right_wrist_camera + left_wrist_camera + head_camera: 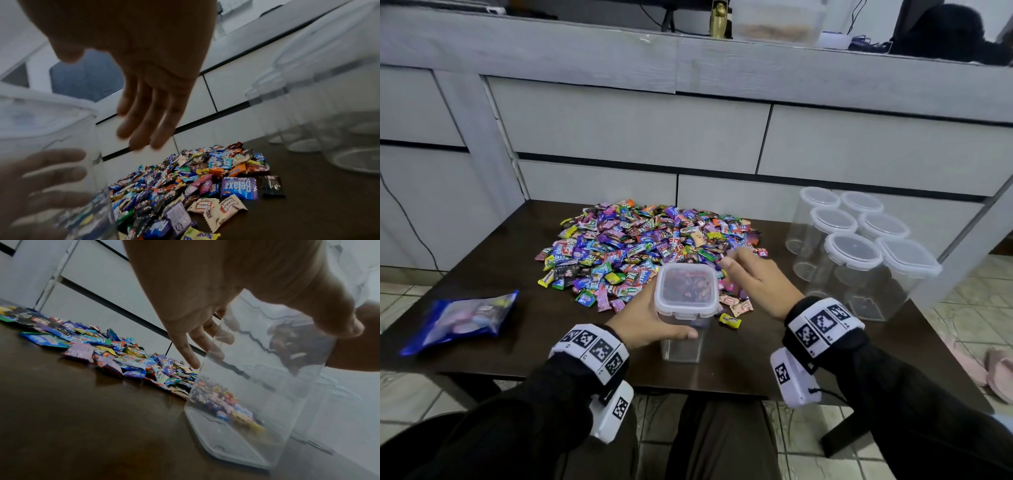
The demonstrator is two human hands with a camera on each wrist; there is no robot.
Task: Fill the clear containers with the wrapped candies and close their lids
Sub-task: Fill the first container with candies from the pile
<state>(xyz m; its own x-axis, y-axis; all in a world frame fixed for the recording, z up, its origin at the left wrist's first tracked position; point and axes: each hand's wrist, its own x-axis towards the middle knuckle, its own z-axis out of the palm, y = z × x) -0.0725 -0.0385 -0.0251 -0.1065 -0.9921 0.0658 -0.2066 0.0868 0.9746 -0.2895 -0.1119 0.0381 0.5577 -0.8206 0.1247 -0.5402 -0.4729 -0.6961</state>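
Note:
A clear square container (pixel 684 310) with its white lid on stands near the table's front edge; its lower part looks bare. My left hand (pixel 650 318) grips it from the left, thumb across the front wall. The left wrist view shows the same container (pixel 257 386) in my left hand (pixel 195 337), with candies showing through its wall. My right hand (pixel 751 282) hovers just right of the lid, fingers straight and holding nothing; it is seen as my right hand (pixel 148 113) over the candy pile (pixel 195 178). The pile of wrapped candies (pixel 640 240) spreads behind the container.
Several lidded clear containers (pixel 859 250) stand clustered at the table's right side. A blue bag (pixel 462 318) lies at the left. The dark table (pixel 524 346) ends close to my knees. White cabinet drawers (pixel 633 137) rise behind it. Pink slippers (pixel 983 370) lie on the floor at the right.

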